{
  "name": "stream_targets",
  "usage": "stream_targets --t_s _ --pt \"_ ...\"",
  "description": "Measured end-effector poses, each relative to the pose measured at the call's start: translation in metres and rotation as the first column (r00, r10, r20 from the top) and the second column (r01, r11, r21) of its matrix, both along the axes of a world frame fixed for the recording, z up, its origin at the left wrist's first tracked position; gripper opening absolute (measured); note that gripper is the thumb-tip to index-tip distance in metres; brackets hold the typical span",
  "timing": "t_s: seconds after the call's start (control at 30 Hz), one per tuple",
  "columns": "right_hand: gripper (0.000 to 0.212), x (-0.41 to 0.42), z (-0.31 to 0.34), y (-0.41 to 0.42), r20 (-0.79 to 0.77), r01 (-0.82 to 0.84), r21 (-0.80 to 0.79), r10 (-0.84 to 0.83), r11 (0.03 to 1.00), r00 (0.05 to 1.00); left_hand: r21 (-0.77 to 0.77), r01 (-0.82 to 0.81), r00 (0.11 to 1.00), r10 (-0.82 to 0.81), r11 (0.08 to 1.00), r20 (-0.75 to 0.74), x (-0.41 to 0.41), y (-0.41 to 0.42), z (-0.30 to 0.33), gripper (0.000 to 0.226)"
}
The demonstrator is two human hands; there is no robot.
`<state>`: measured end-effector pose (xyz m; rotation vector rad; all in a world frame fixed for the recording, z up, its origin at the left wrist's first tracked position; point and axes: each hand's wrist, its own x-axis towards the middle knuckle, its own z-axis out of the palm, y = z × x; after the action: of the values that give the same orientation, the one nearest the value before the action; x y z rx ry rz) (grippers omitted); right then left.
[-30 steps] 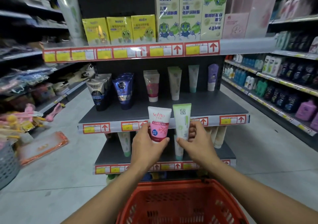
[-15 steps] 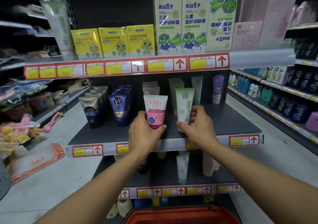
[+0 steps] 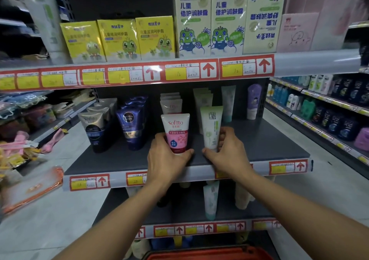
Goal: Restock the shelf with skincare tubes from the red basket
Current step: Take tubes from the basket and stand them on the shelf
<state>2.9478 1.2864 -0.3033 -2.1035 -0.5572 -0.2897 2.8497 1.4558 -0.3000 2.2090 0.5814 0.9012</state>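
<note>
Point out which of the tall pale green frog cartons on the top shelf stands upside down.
The rightmost tall pale green frog carton: its printed text and frog are inverted, while the two cartons to its left read upright.

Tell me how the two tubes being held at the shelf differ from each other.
The Softto tube in the left hand is white and pink with a red band; the green tube in the right hand is pale green and white. The Softto tube is wider and shorter, the green tube slimmer and taller. Both stand upright, cap down, at the front of the grey shelf.
</note>
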Motion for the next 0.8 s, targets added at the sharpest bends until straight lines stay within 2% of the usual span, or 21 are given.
stream_targets --t_s 0.1,0.17,0.3,0.53,0.8 --pt "0.043 0.002 0.002 -0.002 0.034 0.033 -0.131 -0.029 0.991 0.999 -0.007 0.001 1.0 -0.001 1.0 -0.011 0.0 0.002 -0.001 0.069" --pt "0.036 0.006 0.005 -0.002 0.022 0.041 -0.188 -0.037 0.981 0.999 -0.016 0.005 0.999 -0.006 1.0 -0.039 0.002 0.004 0.0 0.065" --pt "0.047 0.015 0.014 0.003 -0.029 0.03 -0.249 -0.039 0.968 0.999 -0.016 0.0 0.994 -0.002 1.0 -0.105 0.008 0.009 0.006 0.066" --pt "0.052 0.039 0.021 0.017 -0.074 0.015 -0.322 -0.041 0.947 0.996 -0.011 0.008 0.973 -0.011 1.0 -0.23 0.026 0.02 0.02 0.07" --pt "0.052 0.059 0.019 0.028 -0.059 0.027 -0.307 -0.047 0.951 0.997 -0.013 -0.028 0.977 0.025 1.0 -0.214 0.046 0.03 0.017 0.077"
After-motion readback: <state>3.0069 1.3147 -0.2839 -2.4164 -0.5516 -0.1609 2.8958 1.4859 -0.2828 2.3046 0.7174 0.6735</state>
